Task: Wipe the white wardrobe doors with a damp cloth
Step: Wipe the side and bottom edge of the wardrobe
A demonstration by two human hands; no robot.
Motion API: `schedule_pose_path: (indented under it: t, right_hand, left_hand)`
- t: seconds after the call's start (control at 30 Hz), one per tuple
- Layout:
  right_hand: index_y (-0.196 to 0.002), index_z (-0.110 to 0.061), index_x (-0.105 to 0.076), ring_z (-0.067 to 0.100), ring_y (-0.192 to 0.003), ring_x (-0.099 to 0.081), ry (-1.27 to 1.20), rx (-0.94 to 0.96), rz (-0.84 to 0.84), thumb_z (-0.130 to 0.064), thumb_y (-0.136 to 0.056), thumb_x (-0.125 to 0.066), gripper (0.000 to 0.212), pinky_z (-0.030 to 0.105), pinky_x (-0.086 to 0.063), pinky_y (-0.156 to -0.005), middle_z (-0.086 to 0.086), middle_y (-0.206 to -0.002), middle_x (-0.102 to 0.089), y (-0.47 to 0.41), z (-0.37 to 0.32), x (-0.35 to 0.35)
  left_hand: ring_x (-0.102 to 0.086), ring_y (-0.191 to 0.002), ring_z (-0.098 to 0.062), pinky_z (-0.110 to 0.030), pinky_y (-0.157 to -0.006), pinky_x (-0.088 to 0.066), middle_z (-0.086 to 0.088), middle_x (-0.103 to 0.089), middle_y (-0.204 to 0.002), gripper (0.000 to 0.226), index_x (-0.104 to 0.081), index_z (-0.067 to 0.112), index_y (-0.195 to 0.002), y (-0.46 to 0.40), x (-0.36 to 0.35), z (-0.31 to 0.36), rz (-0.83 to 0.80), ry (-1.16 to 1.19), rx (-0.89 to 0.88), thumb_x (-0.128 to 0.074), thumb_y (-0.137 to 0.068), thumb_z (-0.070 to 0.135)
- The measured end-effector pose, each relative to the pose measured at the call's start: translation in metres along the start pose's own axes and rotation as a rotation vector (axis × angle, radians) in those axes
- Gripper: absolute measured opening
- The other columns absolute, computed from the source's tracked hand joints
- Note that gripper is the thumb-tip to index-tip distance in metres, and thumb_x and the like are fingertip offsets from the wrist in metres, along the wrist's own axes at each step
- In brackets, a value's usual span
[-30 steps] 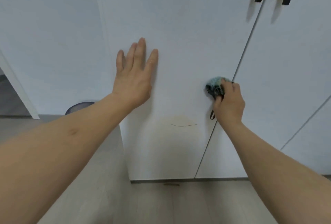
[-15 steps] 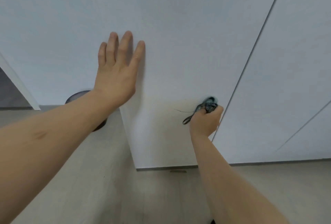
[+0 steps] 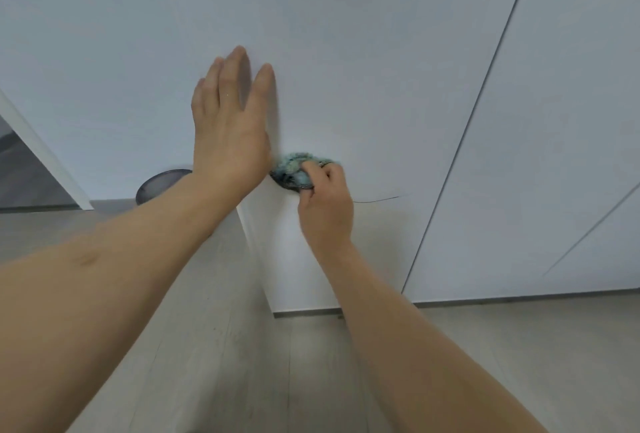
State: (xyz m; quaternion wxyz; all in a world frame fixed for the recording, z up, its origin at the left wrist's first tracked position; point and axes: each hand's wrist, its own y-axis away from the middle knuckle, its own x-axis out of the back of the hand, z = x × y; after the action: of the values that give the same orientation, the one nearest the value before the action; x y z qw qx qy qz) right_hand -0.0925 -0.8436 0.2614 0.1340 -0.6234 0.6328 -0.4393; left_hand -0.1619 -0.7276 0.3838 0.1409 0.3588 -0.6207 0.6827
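**Inspector A:** Since half a second ago, right hand and cloth have shifted left across the door. They now sit just beside the left hand, where before they were near the seam on the right.

**Inspector B:** Grip on the cloth?

**A:** Fingers curled round a bunched blue-green cloth, pressing it to the lower part of the door. A thin dark line shows on the panel just right of that hand.

**B:** Left hand?

**A:** Flat against the door, fingers straight and close together, holding nothing. It looks unchanged in pose.

**B:** Surroundings?

**A:** Second door to the right, seam between them. Pale wood floor nearest the camera. Dark round object at far left, partly hidden behind the left forearm; cannot tell what it is.
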Motion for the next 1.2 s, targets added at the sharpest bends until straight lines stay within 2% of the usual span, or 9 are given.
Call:
schedule_pose_path:
  t: [0.2,0.27,0.37,0.63,0.73,0.8,0.87,1.03,1.2]
  right_hand:
    - [-0.127,-0.004,-0.059,0.035,-0.116,-0.052,0.041,-0.269,0.217,-0.002,-0.081,-0.047,0.048,0.036,-0.043,-0.099,0.020,-0.126,-0.054,-0.027,0.072,0.060]
    - [-0.132,-0.008,-0.054,0.030,-0.119,-0.050,0.024,-0.461,0.287,0.003,-0.083,-0.046,0.051,0.024,-0.038,-0.096,0.016,-0.131,-0.050,-0.029,0.098,0.079]
    - [-0.134,-0.020,-0.052,0.027,-0.114,-0.054,-0.015,-0.693,0.275,0.004,-0.087,-0.047,0.053,0.025,-0.040,-0.087,0.010,-0.130,-0.048,-0.019,0.119,0.089]
    - [-0.122,-0.015,-0.059,0.025,-0.100,-0.062,-0.149,-0.710,0.171,-0.003,-0.088,-0.058,0.036,0.031,-0.049,-0.083,0.005,-0.110,-0.066,0.020,0.056,0.017]
    - [-0.120,-0.017,-0.062,0.021,-0.101,-0.063,-0.276,-0.723,0.204,-0.006,-0.085,-0.063,0.037,0.032,-0.050,-0.089,-0.001,-0.108,-0.069,0.019,0.019,-0.007]
    - [-0.121,-0.017,-0.064,0.019,-0.101,-0.062,-0.331,-0.664,0.216,-0.007,-0.083,-0.064,0.039,0.030,-0.049,-0.090,-0.001,-0.108,-0.068,0.013,-0.005,-0.018]
    - [-0.123,-0.016,-0.067,0.019,-0.098,-0.060,-0.346,-0.533,0.196,-0.006,-0.083,-0.064,0.041,0.025,-0.045,-0.087,0.003,-0.109,-0.066,0.004,-0.032,-0.027]
    - [-0.117,-0.021,-0.072,0.028,-0.084,-0.059,-0.086,-0.030,0.035,-0.010,-0.081,-0.047,0.045,0.030,-0.046,-0.062,0.008,-0.103,-0.059,-0.003,-0.065,-0.050]
    - [-0.087,-0.014,-0.075,0.029,-0.073,-0.055,0.306,0.348,-0.187,-0.011,-0.074,-0.048,0.030,0.031,-0.043,-0.051,0.008,-0.088,-0.062,0.044,-0.014,-0.054]
  left_hand:
    - [-0.016,-0.148,-0.038,-0.050,-0.120,-0.019,-0.015,-0.012,-0.165,0.089,-0.028,0.018,-0.155,0.025,-0.003,0.006,-0.023,0.208,0.192,-0.043,-0.073,-0.012]
    - [-0.011,-0.150,-0.037,-0.047,-0.121,-0.017,-0.013,-0.007,-0.166,0.093,-0.025,0.020,-0.156,0.033,-0.006,0.004,-0.087,0.220,0.215,-0.042,-0.071,-0.013]
    - [-0.008,-0.150,-0.034,-0.041,-0.122,-0.016,-0.010,-0.003,-0.167,0.095,-0.022,0.020,-0.157,0.037,-0.006,0.000,-0.135,0.209,0.216,-0.043,-0.071,-0.014]
    - [-0.019,-0.146,-0.038,-0.042,-0.116,-0.030,-0.013,-0.012,-0.166,0.092,-0.031,0.014,-0.156,0.039,-0.002,-0.017,-0.144,0.194,0.111,-0.044,-0.070,-0.017]
    - [-0.021,-0.148,-0.033,-0.027,-0.112,-0.029,-0.010,-0.017,-0.166,0.088,-0.030,0.010,-0.157,0.041,0.005,-0.027,-0.142,0.246,0.071,-0.040,-0.074,-0.020]
    - [-0.021,-0.150,-0.024,-0.007,-0.110,-0.014,-0.005,-0.020,-0.166,0.087,-0.027,0.011,-0.158,0.040,0.014,-0.035,-0.168,0.271,0.085,-0.039,-0.078,-0.020]
    - [-0.022,-0.150,-0.016,-0.001,-0.108,-0.006,0.001,-0.023,-0.166,0.087,-0.024,0.017,-0.160,0.038,0.026,-0.042,-0.212,0.290,0.120,-0.038,-0.082,-0.019]
    - [-0.027,-0.148,-0.017,-0.016,-0.111,-0.017,0.000,-0.027,-0.164,0.086,-0.025,0.019,-0.159,0.032,0.039,-0.053,-0.245,0.260,0.099,-0.043,-0.082,-0.015]
    - [-0.033,-0.143,-0.031,-0.029,-0.112,-0.029,-0.015,-0.037,-0.157,0.078,-0.041,0.005,-0.150,0.043,0.023,-0.048,-0.228,0.251,-0.024,-0.046,-0.076,-0.018]
